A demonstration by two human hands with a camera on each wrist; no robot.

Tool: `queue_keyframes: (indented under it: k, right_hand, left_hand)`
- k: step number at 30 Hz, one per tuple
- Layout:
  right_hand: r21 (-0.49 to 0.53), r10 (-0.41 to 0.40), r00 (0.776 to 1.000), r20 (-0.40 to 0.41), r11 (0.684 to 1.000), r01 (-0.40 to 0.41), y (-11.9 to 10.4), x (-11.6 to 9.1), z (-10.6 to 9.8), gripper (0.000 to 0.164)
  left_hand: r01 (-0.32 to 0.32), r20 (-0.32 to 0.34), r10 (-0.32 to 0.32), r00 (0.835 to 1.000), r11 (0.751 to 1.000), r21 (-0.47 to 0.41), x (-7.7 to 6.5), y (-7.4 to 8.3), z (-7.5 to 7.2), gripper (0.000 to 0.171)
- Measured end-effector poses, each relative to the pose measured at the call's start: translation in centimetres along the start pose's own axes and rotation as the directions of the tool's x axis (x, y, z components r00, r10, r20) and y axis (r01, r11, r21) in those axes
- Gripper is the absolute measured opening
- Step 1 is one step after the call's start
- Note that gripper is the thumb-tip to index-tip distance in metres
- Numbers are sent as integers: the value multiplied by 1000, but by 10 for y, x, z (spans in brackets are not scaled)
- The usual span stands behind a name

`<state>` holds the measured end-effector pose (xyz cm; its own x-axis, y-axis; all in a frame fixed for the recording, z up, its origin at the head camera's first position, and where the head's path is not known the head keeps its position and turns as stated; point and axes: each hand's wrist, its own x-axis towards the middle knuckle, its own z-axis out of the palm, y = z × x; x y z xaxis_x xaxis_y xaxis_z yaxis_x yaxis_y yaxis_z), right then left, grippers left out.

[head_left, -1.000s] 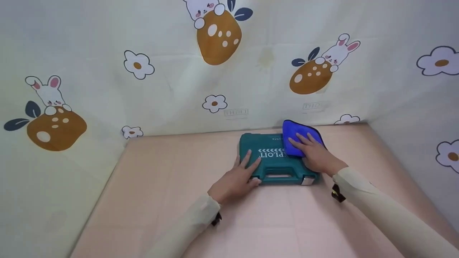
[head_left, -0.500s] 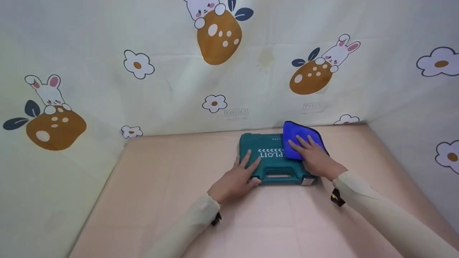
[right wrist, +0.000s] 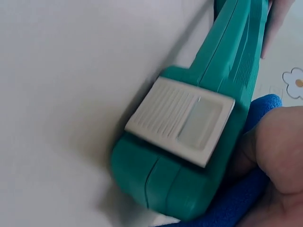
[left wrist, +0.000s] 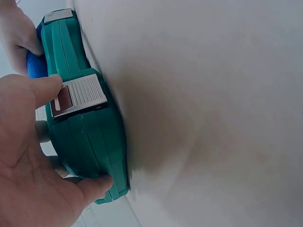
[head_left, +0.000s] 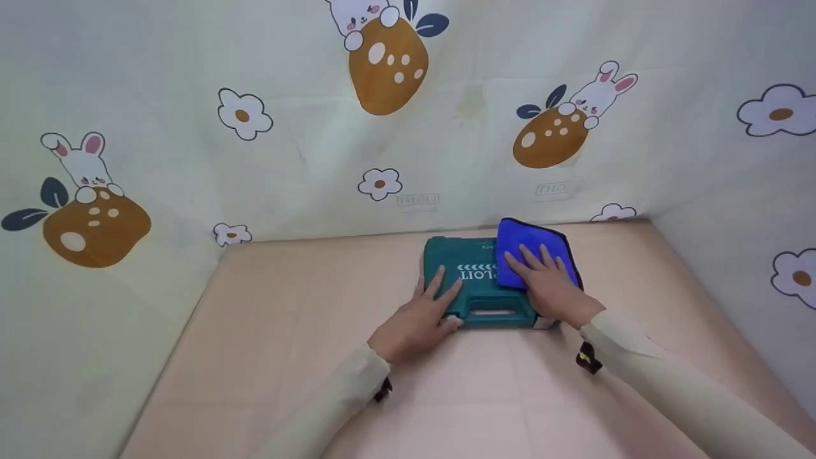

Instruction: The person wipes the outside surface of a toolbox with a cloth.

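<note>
A green plastic tool case (head_left: 475, 252) with white lettering lies flat, its carry handle toward me. My left hand (head_left: 414, 325) holds its near left corner, fingers spread over the lid. In the left wrist view the thumb is against a metal latch (left wrist: 80, 94) on the front edge, and the little finger lies along the side. On the right part of the lid lies a blue cloth (head_left: 526, 236) with a dark border. My right hand (head_left: 554, 290) presses it down with fingers extended. Another latch (right wrist: 182, 120) shows close up in the right wrist view, beside the blue cloth.
A pale pink cover (head_left: 306, 306) spreads over the table under the case. Behind and to both sides hangs a light curtain (head_left: 299, 159) printed with rabbits, brown fruit and flowers. The case lies near the back edge, right of centre.
My right hand has slid the blue cloth slightly toward me and a little left across the lid, covering more of the lettering. The left hand and the case stay in place.
</note>
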<state>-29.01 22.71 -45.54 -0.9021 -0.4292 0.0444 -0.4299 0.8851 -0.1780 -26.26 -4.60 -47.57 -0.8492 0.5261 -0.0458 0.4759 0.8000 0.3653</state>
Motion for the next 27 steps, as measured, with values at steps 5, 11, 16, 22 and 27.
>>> queue_keyframes:
  k: [5, 11, 16, 22, 27]
  right_hand:
    - [19, 13, 1000, 15, 1000, -13, -8, 2, 3, 63]
    - [21, -8, 1000, 16, 1000, 8, -19, 3, 6, 64]
    - [8, -53, 999, 2, 999, 53, -31, 6, 10, 64]
    - [21, -91, 996, 7, 996, 91, -44, 12, 9, 65]
    - [35, -96, 995, 10, 995, 95, -51, 17, 10, 65]
  left_hand:
    - [2, -6, -2, 1000, 1000, 7, 0, -1, 1, 69]
    - [-3, -1, 3, 1000, 1000, 4, -1, -1, 0, 68]
    - [-7, -3, 7, 1000, 1000, -4, -2, 0, 1, 68]
    - [-18, 9, 18, 1000, 1000, -11, -1, -1, 0, 69]
    - [-9, 20, 10, 1000, 999, -43, -1, -1, -2, 71]
